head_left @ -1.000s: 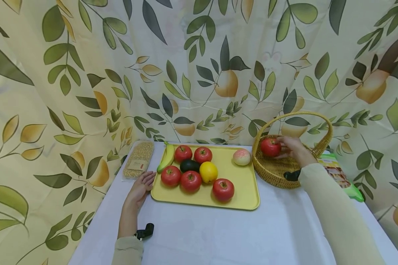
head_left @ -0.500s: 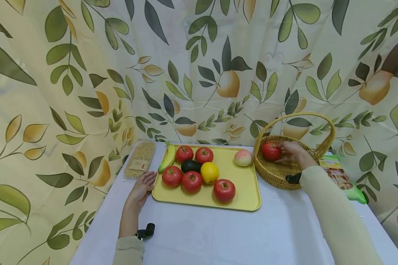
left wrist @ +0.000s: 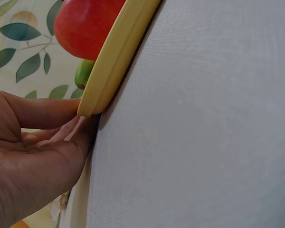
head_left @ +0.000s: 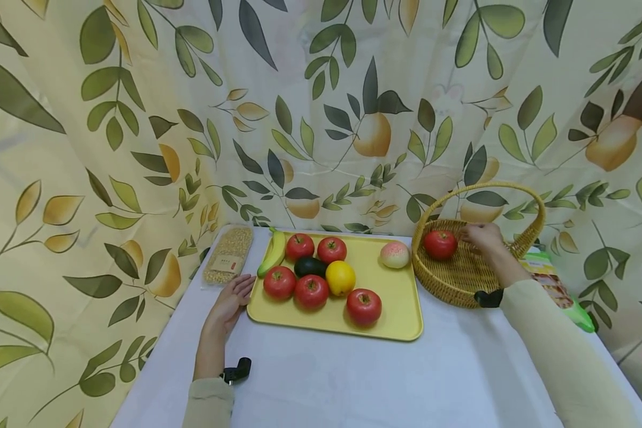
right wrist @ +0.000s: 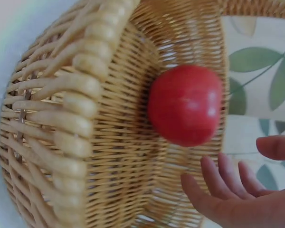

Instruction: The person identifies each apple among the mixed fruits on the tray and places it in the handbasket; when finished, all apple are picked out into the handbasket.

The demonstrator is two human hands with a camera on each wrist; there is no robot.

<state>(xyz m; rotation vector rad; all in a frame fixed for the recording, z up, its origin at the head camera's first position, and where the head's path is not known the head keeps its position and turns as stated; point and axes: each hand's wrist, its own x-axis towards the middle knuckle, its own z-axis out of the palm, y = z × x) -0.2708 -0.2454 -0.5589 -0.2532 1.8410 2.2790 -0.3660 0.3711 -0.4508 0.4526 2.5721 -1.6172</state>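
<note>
A red apple (head_left: pixel 441 244) lies at the left inside the wicker basket (head_left: pixel 443 288). My right hand (head_left: pixel 484 239) hovers over the basket beside it, and in the right wrist view a gap shows between its fingertips and the apple (right wrist: pixel 185 105). My left hand (head_left: pixel 232 302) rests at the left edge of the yellow tray (head_left: pixel 393 315), fingers fairly straight. In the left wrist view its fingertips touch the rim of the tray (left wrist: pixel 111 61). The tray bears several red apples (head_left: pixel 364 307), a banana (head_left: pixel 273 254), an avocado (head_left: pixel 309 266), a lemon (head_left: pixel 340 278) and a peach (head_left: pixel 395 254).
A clear pack of yellowish grains (head_left: pixel 229 254) lies behind my left hand. Right of the basket sits a green printed bag (head_left: pixel 559 288), partly hidden by my sleeve. The arched basket handle (head_left: pixel 481 185) rises close to the patterned curtain (head_left: pixel 310 119).
My right hand has let go of the apple, leaving it in the basket, and has drawn back to the right. The left hand stays at the tray edge.
</note>
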